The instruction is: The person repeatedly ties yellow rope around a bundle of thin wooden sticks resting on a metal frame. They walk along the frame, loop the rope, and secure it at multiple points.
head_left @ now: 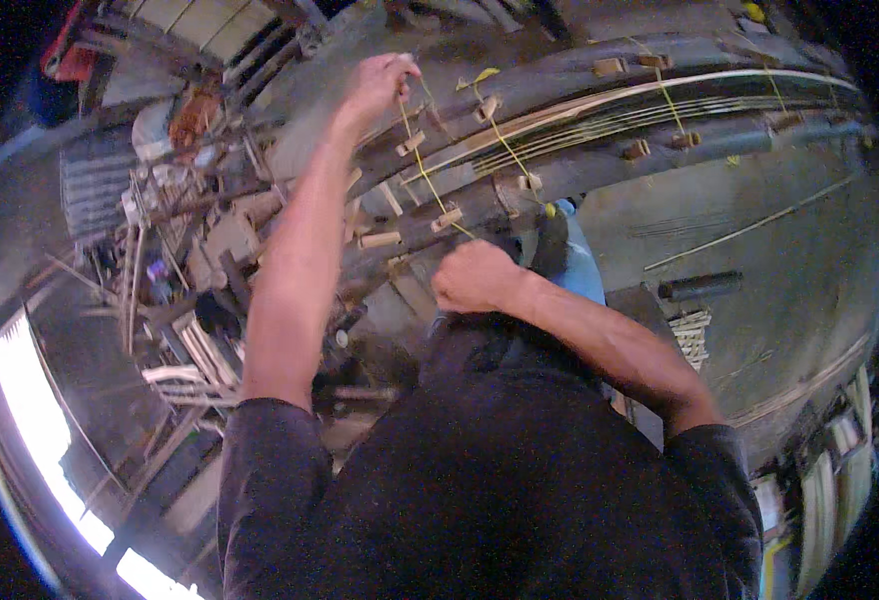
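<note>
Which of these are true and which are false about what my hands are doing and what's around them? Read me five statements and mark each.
1. The yellow string runs between the left hand and the right hand. True.
2. The left hand is closer to the body than the right. False: the left is reached out farther.
3. The right hand is closed. True.
4. The person's shirt is white. False: it is dark.
5. Small wooden blocks are fixed inside a glass jar. False: they sit along long dark poles.

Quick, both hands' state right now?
Left hand: closed, holding the yellow cord.
Right hand: closed in a fist, same cord running to it.
</note>
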`<state>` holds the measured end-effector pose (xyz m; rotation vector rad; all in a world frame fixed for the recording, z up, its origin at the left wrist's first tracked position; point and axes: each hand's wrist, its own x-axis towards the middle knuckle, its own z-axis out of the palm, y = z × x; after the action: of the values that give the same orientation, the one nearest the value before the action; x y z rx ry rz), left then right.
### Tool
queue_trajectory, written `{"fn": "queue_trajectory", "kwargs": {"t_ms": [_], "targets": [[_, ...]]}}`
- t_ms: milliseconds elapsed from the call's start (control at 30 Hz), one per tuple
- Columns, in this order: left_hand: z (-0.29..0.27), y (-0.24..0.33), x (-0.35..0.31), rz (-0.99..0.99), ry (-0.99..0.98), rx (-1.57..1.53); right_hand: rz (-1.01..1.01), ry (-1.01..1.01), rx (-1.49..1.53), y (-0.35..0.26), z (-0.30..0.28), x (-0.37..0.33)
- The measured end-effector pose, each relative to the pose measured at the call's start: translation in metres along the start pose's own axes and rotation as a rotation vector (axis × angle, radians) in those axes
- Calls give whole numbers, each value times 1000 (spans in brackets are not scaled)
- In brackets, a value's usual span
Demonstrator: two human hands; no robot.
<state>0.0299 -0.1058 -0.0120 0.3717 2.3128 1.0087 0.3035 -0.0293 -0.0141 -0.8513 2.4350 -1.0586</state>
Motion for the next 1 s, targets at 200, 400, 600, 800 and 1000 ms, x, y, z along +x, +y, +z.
{"fn": "queue_trajectory", "kwargs": {"t_ms": [200, 400, 600, 800, 1000], "targets": [[-48, 26, -74, 218, 43, 744, 249, 153, -57, -7, 6, -3], [6, 12, -147, 429, -21, 604, 380, 170, -136, -22, 19, 12], [2, -7, -135, 515, 58, 667, 406, 260, -249, -16, 30, 10], [10, -12, -127, 347, 156, 944, 442, 263, -280, 7, 58, 17], [13, 4, -167, 493, 69, 808, 324, 846, -35, -41, 13, 7]]}}
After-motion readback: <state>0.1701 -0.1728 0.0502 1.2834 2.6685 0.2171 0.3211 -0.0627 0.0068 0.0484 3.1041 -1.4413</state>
